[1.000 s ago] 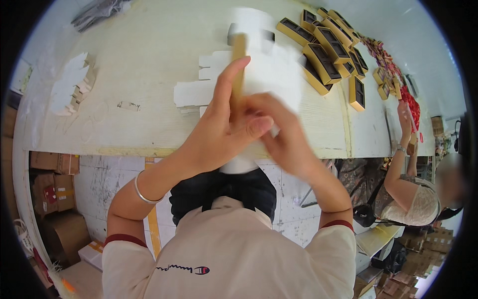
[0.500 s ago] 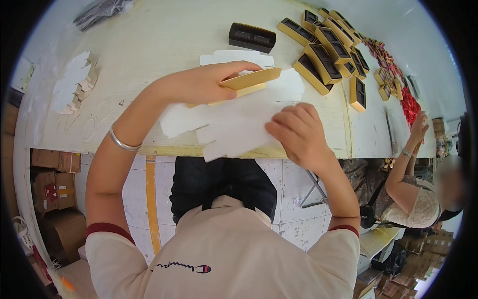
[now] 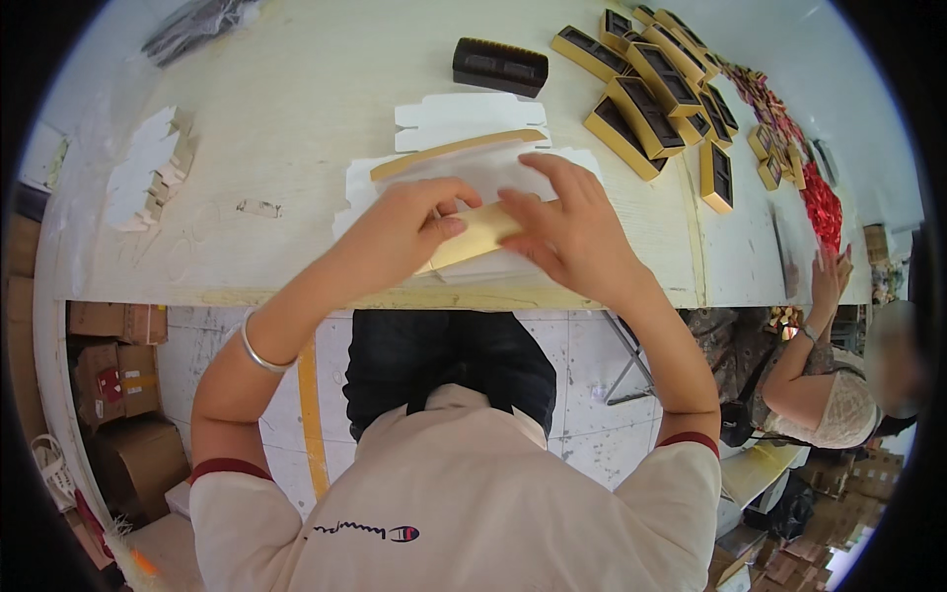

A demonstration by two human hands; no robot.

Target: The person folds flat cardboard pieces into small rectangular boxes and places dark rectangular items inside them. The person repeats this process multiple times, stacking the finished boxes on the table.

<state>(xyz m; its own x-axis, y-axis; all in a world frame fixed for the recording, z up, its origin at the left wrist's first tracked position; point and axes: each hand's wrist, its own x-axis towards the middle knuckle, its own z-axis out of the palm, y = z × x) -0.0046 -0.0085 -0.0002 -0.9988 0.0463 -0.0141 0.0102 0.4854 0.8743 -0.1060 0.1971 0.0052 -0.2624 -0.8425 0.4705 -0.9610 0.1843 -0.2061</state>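
A cardboard box blank, gold on one face and white on the other, lies near the table's front edge. Its near gold panel (image 3: 475, 237) is folded up, and a far gold strip (image 3: 459, 150) curves behind it. My left hand (image 3: 409, 225) grips the left part of that near panel, thumb on the gold face and fingers curled behind. At the panel's right end is my right hand (image 3: 577, 232), thumb and forefinger around the card, the other fingers raised and somewhat blurred. White flat blanks (image 3: 444, 113) lie beneath and beyond. Farther back stands a black tray insert (image 3: 500, 69).
Gold boxes with black inserts (image 3: 646, 118) are heaped at the back right. White folded card pieces (image 3: 148, 173) stand at the left. Red packets (image 3: 821, 212) lie far right, by a co-worker's hands (image 3: 829, 281). Cardboard cartons (image 3: 123, 370) are stacked under the table.
My left hand has moved nearer and lowered the gold card. My right hand has come up and left onto it. The near panel now stands folded between both hands.
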